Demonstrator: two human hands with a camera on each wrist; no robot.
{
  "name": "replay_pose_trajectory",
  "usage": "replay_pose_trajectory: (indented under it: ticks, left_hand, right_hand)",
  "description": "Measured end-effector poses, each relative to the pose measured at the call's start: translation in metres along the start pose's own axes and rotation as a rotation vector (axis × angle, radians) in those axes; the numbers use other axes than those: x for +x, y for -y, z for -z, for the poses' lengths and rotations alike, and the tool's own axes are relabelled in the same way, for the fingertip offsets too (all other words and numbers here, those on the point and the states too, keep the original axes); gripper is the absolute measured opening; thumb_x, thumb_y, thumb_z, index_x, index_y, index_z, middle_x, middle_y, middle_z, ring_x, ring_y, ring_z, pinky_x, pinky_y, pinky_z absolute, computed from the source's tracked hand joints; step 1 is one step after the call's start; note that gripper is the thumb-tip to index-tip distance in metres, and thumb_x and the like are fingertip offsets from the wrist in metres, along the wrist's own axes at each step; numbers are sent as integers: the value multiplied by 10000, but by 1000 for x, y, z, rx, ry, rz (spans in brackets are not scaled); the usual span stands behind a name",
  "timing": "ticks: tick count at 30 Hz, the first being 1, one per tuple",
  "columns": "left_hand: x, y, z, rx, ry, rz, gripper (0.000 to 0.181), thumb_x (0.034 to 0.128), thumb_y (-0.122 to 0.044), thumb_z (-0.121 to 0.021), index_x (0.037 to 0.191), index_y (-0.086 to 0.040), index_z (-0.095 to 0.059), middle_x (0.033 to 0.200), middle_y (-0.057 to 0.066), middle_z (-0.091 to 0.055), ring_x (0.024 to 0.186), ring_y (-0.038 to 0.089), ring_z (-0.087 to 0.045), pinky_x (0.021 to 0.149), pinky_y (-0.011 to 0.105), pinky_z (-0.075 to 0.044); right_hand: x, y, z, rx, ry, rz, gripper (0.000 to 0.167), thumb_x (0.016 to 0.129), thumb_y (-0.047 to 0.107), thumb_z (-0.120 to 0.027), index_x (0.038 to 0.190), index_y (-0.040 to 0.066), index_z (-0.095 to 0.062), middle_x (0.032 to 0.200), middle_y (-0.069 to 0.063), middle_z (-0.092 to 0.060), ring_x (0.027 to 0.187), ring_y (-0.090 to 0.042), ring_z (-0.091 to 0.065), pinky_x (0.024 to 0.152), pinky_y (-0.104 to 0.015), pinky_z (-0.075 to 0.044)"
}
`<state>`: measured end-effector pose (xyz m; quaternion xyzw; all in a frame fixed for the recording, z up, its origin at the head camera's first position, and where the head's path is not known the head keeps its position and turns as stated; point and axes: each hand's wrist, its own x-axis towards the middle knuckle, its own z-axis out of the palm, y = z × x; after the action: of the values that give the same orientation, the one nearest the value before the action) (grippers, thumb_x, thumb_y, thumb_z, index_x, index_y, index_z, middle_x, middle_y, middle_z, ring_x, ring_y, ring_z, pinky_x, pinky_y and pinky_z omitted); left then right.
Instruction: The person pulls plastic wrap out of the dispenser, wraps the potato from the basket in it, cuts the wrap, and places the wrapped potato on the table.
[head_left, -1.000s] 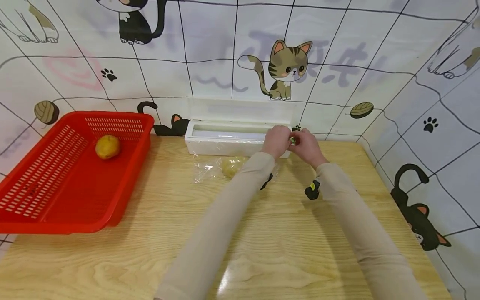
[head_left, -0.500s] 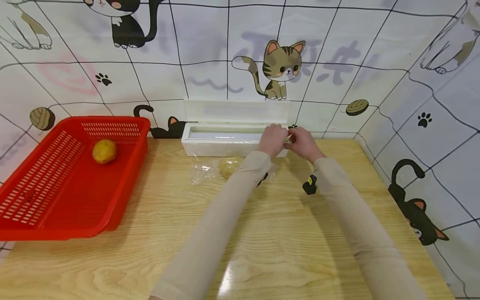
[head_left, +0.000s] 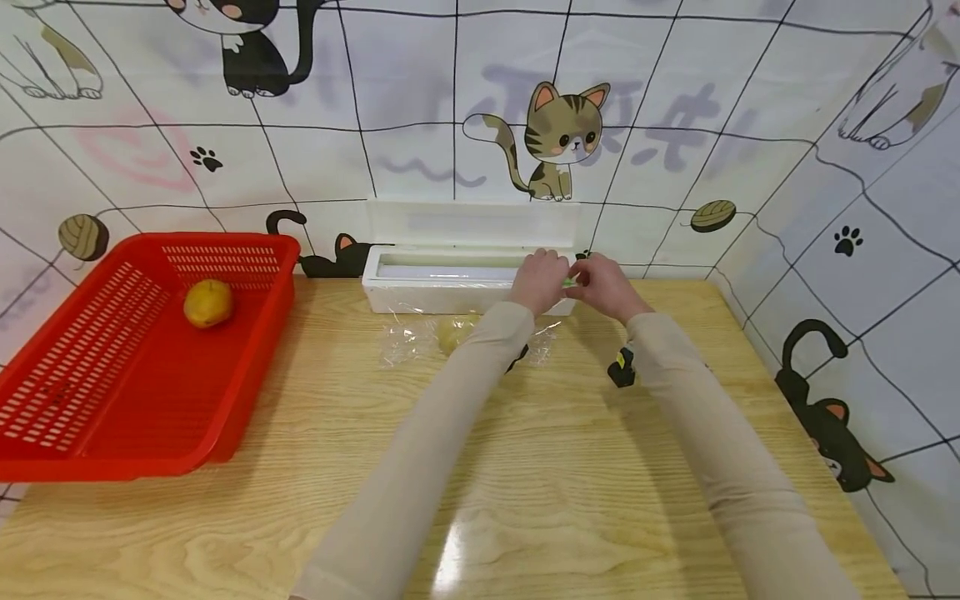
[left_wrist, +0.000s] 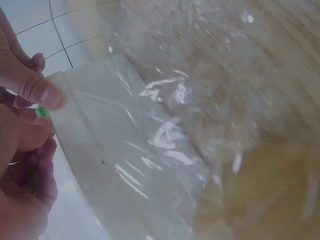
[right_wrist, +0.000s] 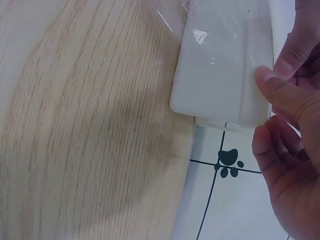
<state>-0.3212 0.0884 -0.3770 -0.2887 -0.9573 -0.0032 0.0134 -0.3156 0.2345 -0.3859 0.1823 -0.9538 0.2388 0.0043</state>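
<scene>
A white lidded box (head_left: 435, 298) stands against the back wall with its lid up, clear film (left_wrist: 132, 150) lying over its front. My left hand (head_left: 542, 282) is at the box's right part, fingers curled by a small green piece (left_wrist: 43, 112) at the edge and seeming to pinch it. At the right end, my right hand (head_left: 603, 287) grips the box's rim, thumb on the front side (right_wrist: 285, 92) and fingers curled behind. A yellowish round item (head_left: 453, 332) lies in front, under the film and partly hidden by my left sleeve.
On the left is a red basket (head_left: 258, 367) holding a yellow fruit (head_left: 208, 303). Black objects, one with a yellow mark (head_left: 622, 367), show by my sleeves. Cat-patterned walls rise behind and right of the wooden table (head_left: 570, 500).
My left hand has shifted slightly left along the box edge, and the green piece shows between the hands. The right hand stays at the box's end. The head view has shifted a little.
</scene>
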Motion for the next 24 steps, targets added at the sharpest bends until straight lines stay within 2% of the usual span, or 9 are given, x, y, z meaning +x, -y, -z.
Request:
replay_pose_trajectory:
  ticks: [3, 6, 13, 16, 24]
  left_hand:
    - [-3, 6, 0, 27, -3, -23, 322, 920, -296, -674, 1173, -110, -600, 1137, 39, -579, 1080, 214, -511, 942, 332, -418]
    - [-9, 18, 2, 28, 2, -12, 292, 914, -223, -681, 1169, -109, -595, 1144, 40, -580, 1100, 215, -512, 954, 329, -414]
    - [-38, 56, 10, -16, 50, -10, 264, 932, -112, -633, 1188, -67, -587, 1190, 78, -567, 1149, 250, -491, 1017, 370, -370]
    - [-54, 80, 11, -54, 73, 2, 266, 950, -86, -603, 1211, -46, -574, 1181, 85, -563, 1136, 258, -484, 1034, 396, -350]
    - [-109, 165, 18, -49, 109, 101, 156, 977, -80, -554, 1127, -49, -584, 1124, 96, -575, 1097, 301, -494, 1009, 512, -335]
  right_hand:
    - [1, 1, -1, -1, 1, 8, 261, 845, 103, -747, 1021, -68, -656, 887, -176, -556, 840, -317, -510, 750, -434, -426]
    - [2, 2, 0, 5, 1, 6, 250, 851, 127, -749, 1003, -53, -666, 888, -165, -552, 836, -306, -498, 743, -424, -414]
    - [-1, 1, 1, 20, 16, -39, 242, 857, 140, -745, 1003, -37, -668, 921, -160, -528, 858, -301, -477, 746, -411, -399]
    - [-3, 1, 0, 34, 22, -49, 250, 860, 150, -742, 1011, -34, -668, 938, -160, -530, 872, -307, -480, 758, -416, -406]
    - [-1, 1, 2, 35, 29, -20, 254, 872, 148, -730, 1017, -50, -663, 942, -176, -533, 874, -312, -481, 769, -432, -406]
